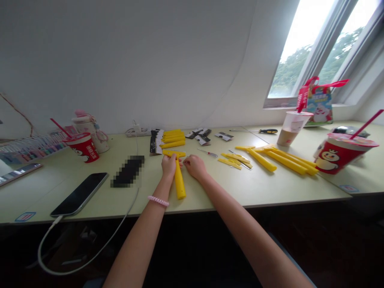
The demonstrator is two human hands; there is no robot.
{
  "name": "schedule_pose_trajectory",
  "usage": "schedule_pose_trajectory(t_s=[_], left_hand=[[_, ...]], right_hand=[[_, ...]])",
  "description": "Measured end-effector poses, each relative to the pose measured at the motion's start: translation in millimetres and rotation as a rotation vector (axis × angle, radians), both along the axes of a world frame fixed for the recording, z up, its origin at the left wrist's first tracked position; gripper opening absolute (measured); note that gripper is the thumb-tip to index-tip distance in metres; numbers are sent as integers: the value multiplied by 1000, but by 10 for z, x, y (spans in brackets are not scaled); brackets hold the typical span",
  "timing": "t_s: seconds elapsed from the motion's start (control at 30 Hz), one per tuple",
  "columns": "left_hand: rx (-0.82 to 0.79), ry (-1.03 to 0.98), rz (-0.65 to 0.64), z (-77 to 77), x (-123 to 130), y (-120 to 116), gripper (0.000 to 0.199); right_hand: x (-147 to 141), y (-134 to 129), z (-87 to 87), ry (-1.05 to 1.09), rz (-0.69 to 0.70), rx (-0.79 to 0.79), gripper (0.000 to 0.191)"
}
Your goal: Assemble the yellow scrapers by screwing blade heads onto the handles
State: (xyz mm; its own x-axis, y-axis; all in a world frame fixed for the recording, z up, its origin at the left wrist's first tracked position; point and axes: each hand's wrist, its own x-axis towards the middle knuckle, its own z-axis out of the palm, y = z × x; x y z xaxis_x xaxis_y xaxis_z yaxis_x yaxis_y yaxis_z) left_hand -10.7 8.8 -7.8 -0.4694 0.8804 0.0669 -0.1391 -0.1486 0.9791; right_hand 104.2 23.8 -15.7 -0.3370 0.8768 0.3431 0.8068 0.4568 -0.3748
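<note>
A yellow T-shaped tool [180, 185] lies near the table's front edge, its handle pointing towards me. My left hand [169, 165] is closed round it just below its crosspiece. Just right of the tool, my right hand [194, 166] rests with its fingers curled together; what they hold, if anything, is too small to tell. A small screwdriver [212, 154] lies beyond my right hand. Flat yellow pieces [229, 163] and thin metal strips are to its right. More yellow T-shaped tools [264, 161] lie further right. Packaged yellow handles [174, 143] are stacked behind my left hand.
A phone [80, 195] with a white cable lies at the left, near a red cup [84, 149]. Black-and-white cards [203, 139] and a larger screwdriver [267, 131] lie at the back. A clear cup [290, 130] and another red cup [339, 156] stand at the right.
</note>
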Motion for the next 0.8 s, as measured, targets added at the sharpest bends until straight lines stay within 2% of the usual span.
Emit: schedule_pose_trajectory(t_s=[0.23, 0.37, 0.5, 0.6, 0.8], left_hand=[[-49, 20, -50, -2, 5, -13, 13], [-81, 40, -84, -5, 24, -18, 13], [-103, 68, -185, 4, 58, -30, 14], [-100, 89, -256, 13, 77, -43, 15], [-83, 107, -286, -1, 76, -38, 18]], right_hand=[[63, 65, -37, 176, -59, -47, 16], [191, 109, 9, 501, -149, -101, 12], [259, 111, 68, 843, -27, -257, 21], [240, 90, 75, 894, 65, -353, 23], [196, 65, 55, 958, 96, -408, 18]])
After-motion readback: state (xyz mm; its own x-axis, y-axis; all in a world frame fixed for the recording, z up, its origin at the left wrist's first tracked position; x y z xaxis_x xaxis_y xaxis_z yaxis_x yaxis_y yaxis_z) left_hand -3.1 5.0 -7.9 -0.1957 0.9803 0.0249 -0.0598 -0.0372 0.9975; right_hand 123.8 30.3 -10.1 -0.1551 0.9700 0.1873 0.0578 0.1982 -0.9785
